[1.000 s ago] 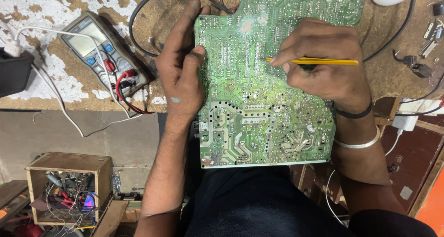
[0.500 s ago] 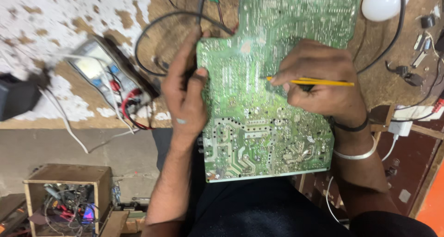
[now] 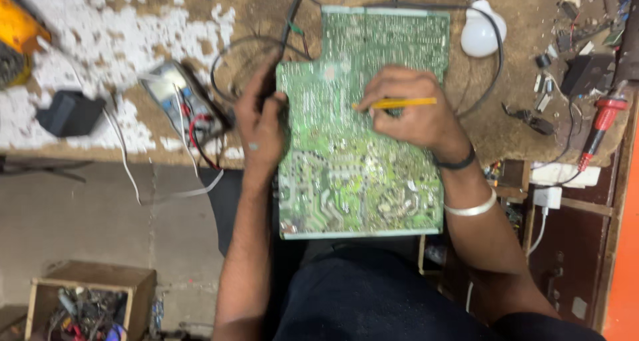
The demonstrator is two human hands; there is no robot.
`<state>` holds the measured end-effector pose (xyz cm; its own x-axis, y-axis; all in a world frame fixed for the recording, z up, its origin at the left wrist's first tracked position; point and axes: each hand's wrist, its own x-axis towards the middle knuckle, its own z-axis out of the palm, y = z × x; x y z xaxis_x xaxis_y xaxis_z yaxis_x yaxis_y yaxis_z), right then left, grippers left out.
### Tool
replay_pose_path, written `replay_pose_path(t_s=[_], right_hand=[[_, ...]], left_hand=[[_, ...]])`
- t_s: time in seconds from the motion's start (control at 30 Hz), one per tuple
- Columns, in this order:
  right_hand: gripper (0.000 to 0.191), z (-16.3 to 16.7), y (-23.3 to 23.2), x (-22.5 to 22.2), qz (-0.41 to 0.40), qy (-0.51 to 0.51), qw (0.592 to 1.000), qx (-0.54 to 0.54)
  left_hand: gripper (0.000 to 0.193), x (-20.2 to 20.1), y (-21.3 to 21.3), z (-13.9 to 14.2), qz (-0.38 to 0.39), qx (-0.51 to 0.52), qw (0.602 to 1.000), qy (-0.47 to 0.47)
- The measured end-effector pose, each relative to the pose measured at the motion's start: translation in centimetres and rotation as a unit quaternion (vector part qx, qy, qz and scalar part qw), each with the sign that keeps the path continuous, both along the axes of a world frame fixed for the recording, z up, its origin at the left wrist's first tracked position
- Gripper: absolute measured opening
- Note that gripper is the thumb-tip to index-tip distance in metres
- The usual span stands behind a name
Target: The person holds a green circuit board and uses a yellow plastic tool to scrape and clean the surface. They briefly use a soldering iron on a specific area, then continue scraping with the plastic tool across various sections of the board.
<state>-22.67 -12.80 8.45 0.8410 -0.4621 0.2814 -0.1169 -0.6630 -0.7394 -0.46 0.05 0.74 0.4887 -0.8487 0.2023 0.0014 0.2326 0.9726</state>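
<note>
**Probing the green circuit board**

We judge the work to be mid-inspection: our left hand (image 3: 261, 131) clamps the left edge of the circuit board (image 3: 363, 174), which overhangs the near edge of the bench (image 3: 166, 11). Our right hand (image 3: 413, 114) pinches a yellow pencil-like tool (image 3: 398, 103), tip on the board. Shifting the tip calls for a steady grip. Open room lies near; a white bulb (image 3: 482, 31) and black cable (image 3: 496, 68) crowd the far right, a multimeter (image 3: 186, 104) the left.
</note>
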Motion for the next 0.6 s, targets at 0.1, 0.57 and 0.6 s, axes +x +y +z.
replay_pose_path(t_s=[0.1,0.57,0.6], right_hand=[[0.018,-0.3,-0.1,-0.4,0.008,-0.014,1.0,-0.001],[0.022,-0.6,0.3,-1.2,-0.014,-0.023,0.999,-0.042],[0.021,-0.5,0.3,-1.2,-0.013,-0.023,0.999,-0.038]], left_hand=[[0.056,-0.1,-0.1,0.0,-0.003,-0.024,1.0,0.005],[0.058,-0.7,-0.8,1.7,-0.003,-0.061,0.998,-0.014],[0.058,-0.7,-0.8,1.9,0.001,-0.058,0.998,-0.016]])
